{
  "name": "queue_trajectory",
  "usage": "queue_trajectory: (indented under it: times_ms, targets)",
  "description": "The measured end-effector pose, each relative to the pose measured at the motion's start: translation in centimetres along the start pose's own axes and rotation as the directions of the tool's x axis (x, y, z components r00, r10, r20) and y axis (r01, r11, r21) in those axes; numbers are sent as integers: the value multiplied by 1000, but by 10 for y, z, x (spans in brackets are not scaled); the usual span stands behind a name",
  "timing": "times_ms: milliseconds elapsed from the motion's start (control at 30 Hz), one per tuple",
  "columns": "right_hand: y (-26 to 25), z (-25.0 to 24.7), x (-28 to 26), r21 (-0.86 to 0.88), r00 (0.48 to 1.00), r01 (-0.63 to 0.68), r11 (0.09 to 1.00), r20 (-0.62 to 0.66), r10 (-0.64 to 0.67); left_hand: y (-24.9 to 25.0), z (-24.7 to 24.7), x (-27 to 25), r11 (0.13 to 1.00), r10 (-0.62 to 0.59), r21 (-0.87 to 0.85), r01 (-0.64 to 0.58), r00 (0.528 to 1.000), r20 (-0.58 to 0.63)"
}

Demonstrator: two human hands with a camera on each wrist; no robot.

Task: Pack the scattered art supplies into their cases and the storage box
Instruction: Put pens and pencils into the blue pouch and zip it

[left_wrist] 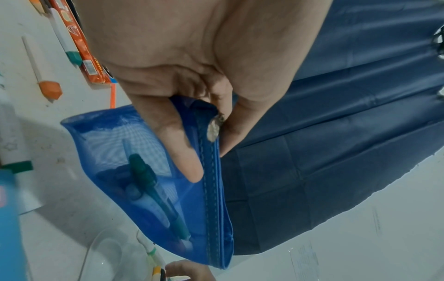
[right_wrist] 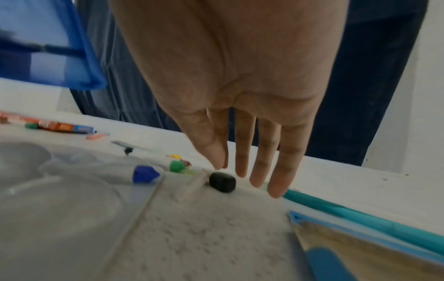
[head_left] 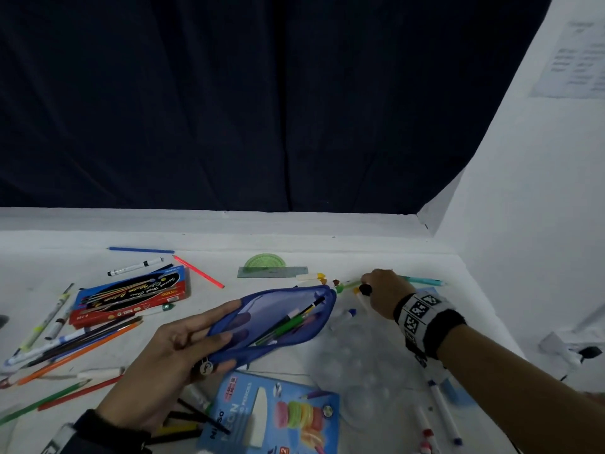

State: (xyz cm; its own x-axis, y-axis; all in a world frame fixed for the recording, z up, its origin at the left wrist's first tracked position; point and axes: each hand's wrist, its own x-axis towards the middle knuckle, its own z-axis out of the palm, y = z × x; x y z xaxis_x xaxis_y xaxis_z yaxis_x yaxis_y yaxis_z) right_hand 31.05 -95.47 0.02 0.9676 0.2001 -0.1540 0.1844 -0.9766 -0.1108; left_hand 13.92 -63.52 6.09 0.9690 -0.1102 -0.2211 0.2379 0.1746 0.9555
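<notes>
The left hand holds a blue mesh pencil pouch up off the white worktop, in the middle of the picture. Its fingers and thumb pinch the near end of the pouch by the zipper, where a small round silver zipper pull hangs. The pouch mouth is open, and a green pen and a few other pens lie inside it. The right hand reaches out past the far end of the pouch, near the back of the worktop. Its fingers are straight and a little spread, pointing down, and they hold nothing. Right below the fingertips lies a marker with a black cap, just beside the thumb and first finger but not pinched. A teal pen lies on the worktop by the little finger. Other small caps in blue and green lie close to the black one. On the left side of the worktop sits a red and blue pencil box, with loose colored pencils scattered near it. A light blue pack of neon pencils lies near the front, and a green protractor rests near the back.
</notes>
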Motion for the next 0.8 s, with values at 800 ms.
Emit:
queue_trajectory:
  times_ms: [800]
  targets:
    - [-86,-17,-110,234,684,706,668,-467,-560,-14,23,3,996,-73,56,73,997,-5]
